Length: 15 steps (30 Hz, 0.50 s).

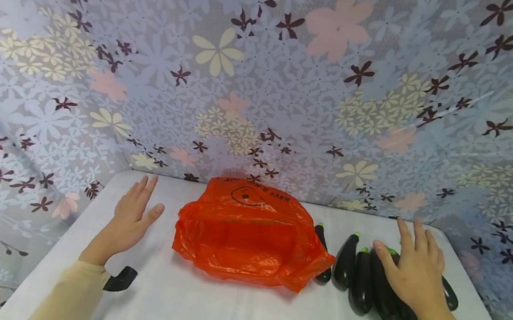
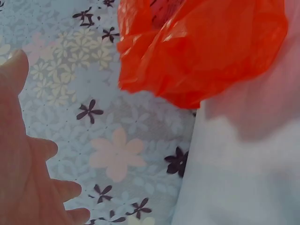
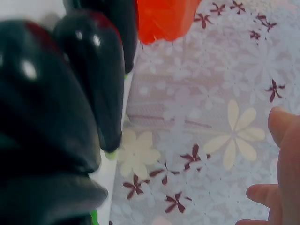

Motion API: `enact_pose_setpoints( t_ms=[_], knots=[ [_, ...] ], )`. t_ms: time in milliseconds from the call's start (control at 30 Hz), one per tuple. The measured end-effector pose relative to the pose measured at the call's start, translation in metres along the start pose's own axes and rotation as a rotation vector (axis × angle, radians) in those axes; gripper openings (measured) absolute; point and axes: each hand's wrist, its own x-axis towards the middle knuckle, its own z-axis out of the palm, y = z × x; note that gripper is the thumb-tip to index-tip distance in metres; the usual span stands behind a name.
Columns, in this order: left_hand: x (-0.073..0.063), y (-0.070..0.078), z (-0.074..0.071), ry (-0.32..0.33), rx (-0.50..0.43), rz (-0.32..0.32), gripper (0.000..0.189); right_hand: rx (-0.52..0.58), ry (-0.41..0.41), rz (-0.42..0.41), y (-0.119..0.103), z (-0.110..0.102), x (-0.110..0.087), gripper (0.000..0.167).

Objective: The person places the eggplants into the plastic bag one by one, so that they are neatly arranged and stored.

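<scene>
Head view. From where I stand, the orange-red plastic bag point(image 1: 247, 245) sits mid-table, the hub of my clock. Left hand point(image 1: 125, 227) at nine o'clock, raised, fingers straight and thumb apart, holding nothing; black wrist device point(image 1: 121, 279) below it. Right hand point(image 1: 415, 273) at three o'clock, fingers spread over a row of dark eggplants point(image 1: 362, 286), no grip on any. The nearest eggplant, between three and four, is partly hidden by the bag's edge; the hand covers others, so no sure count. White tabletop point(image 1: 203, 311) beneath, floral covering point(image 1: 151, 91) behind.

Left wrist view. Bag at one o'clock, crinkled and puffed. Hand at eight to nine, fingers apart, well away from the plastic. Contents, if any, cannot be told.

Right wrist view. Eggplants crowd eight to eleven o'clock, glossy, touching one another; bag edge at twelve. Fingers at four, apart from everything.

Handling, my judgement: bag light, limp, slick, easily torn; best taken by the rim, two hands, loose pinch. Eggplants heavier, firm, slippery, prone to bruising and rolling; best held round the thick middle, or steadied near the green stems point(image 1: 365, 250).
</scene>
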Motion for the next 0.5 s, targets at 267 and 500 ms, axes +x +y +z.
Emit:
enact_pose_setpoints(
  t_ms=[267,500],
  knots=[
    [-0.004,0.007,0.016,0.024,-0.108,-0.001,0.075,0.072,0.012,-0.046,-0.010,0.015,-0.007,0.076],
    [-0.005,0.011,0.028,0.038,-0.207,-0.024,0.075,0.128,0.002,-0.074,-0.020,0.027,-0.009,0.074]
  ],
)
